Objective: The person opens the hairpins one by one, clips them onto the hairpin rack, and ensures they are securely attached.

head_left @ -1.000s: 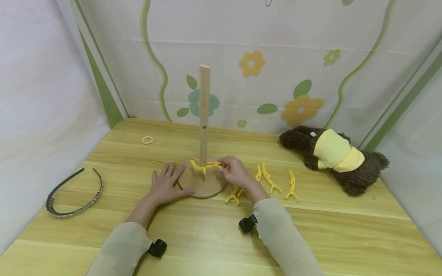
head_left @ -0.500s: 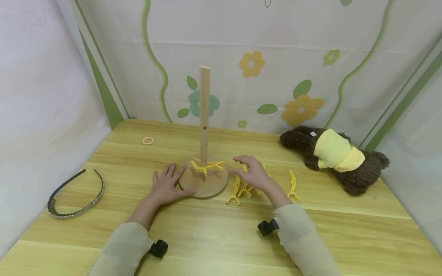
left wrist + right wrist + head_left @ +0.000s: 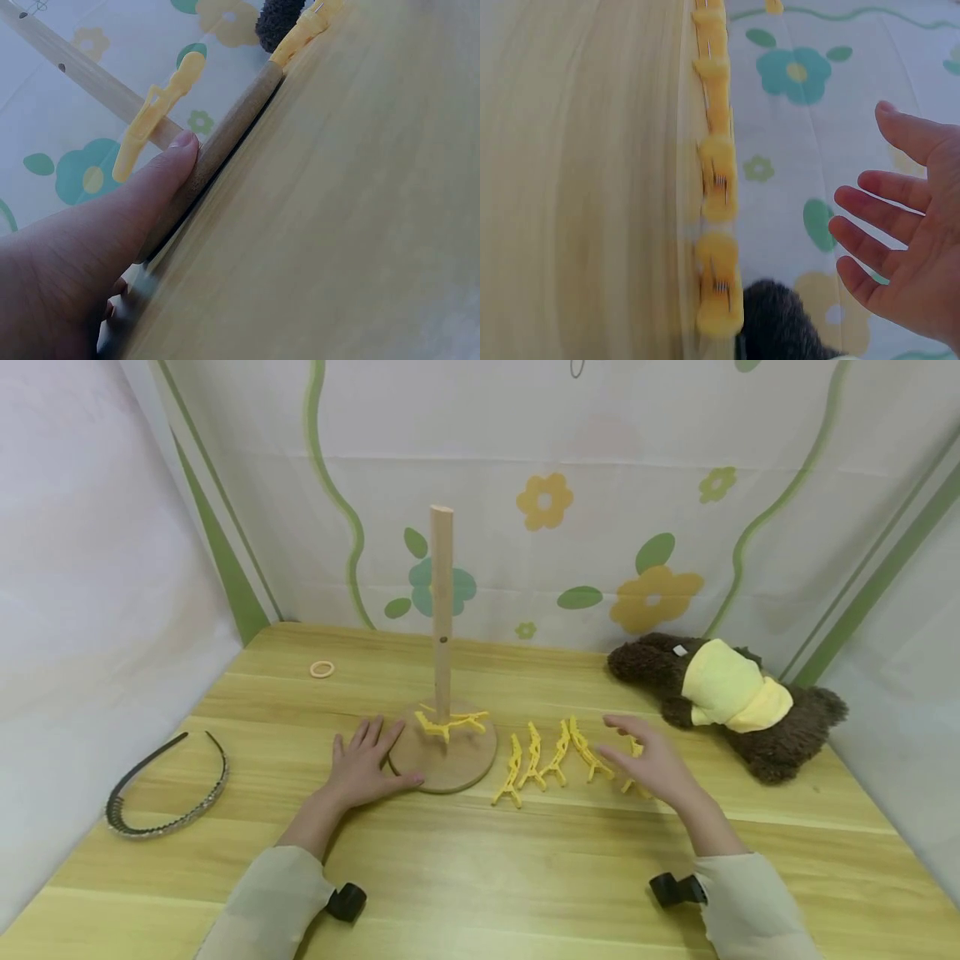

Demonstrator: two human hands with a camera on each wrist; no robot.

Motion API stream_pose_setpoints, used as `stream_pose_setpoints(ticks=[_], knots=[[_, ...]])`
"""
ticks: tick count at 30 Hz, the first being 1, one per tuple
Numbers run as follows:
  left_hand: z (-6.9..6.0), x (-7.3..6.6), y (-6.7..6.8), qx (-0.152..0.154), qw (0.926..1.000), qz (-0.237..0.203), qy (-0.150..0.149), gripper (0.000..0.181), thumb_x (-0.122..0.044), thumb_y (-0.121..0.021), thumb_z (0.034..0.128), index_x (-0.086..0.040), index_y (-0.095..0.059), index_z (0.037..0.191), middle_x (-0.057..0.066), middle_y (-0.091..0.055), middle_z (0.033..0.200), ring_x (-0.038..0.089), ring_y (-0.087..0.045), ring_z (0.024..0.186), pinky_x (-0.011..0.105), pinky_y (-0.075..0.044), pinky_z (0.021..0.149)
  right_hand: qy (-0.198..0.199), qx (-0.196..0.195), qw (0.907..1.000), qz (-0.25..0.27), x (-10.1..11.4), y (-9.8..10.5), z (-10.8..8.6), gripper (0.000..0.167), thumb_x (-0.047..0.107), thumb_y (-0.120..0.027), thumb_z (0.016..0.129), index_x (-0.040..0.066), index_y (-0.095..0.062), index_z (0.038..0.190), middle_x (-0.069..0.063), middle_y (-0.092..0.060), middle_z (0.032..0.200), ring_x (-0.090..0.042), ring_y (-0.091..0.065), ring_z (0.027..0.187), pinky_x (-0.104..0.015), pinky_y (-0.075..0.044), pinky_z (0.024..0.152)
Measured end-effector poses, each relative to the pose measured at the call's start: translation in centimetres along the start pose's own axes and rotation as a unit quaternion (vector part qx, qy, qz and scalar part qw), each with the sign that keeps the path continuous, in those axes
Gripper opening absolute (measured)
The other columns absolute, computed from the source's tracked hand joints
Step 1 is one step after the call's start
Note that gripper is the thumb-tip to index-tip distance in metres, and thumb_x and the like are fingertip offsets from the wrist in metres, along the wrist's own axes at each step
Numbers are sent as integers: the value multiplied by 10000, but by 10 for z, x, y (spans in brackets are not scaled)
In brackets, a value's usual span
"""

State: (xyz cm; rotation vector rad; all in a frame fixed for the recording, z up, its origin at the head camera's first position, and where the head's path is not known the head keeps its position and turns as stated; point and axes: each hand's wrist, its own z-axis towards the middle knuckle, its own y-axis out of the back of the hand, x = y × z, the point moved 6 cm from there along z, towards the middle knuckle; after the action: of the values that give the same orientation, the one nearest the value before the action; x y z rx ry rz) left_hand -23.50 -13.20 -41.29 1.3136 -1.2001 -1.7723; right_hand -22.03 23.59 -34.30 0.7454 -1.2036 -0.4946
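A wooden post (image 3: pixel 442 577) stands upright on a round wooden base (image 3: pixel 453 768). Low on the post, a yellow hair clip (image 3: pixel 442 727) sits against it, above the base. My left hand (image 3: pixel 365 767) rests on the base's left side with fingers spread; in the left wrist view its thumb (image 3: pixel 176 157) lies on the base's rim. To the right, several more yellow hair clips (image 3: pixel 557 755) lie in a row on the table. My right hand (image 3: pixel 651 762) hovers over the rightmost clip (image 3: pixel 636 749), partly hiding it. The right wrist view shows its fingers (image 3: pixel 885 217) apart, holding nothing.
A dark brown plush toy (image 3: pixel 780 735) in a yellow shirt lies at the back right. A black headband (image 3: pixel 165 827) is at the left, and a small pale ring (image 3: pixel 322 670) behind it. Patterned fabric (image 3: pixel 487 468) walls the table's back and sides.
My right hand let go of the clip at the post, then moved right, across the row, to the rightmost clip. The left hand has stayed on the base.
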Motion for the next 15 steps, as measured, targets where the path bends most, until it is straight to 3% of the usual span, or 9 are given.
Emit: stream_pose_setpoints(ticks=[5, 15], knots=[[-1, 0, 0, 14, 10000, -15, 24, 976, -747, -437, 649, -140, -220, 1382, 202, -118, 1396, 368, -33, 1259, 612, 52, 888, -241, -212, 9993, -193, -22, 15, -14, 561, 351, -581, 817, 23, -439, 1250, -163, -451, 1215, -323, -426, 1050, -504, -305, 842], [0, 0, 0, 37, 10000, -31, 5, 974, -746, -435, 652, -143, -215, 1384, 199, -113, 1398, 366, -29, 1260, 612, 50, 888, -625, -304, 9974, -206, -53, 22, -39, 585, 332, -574, 827, -36, -408, 1250, -231, -437, 1194, -374, -420, 1029, -510, -348, 789]])
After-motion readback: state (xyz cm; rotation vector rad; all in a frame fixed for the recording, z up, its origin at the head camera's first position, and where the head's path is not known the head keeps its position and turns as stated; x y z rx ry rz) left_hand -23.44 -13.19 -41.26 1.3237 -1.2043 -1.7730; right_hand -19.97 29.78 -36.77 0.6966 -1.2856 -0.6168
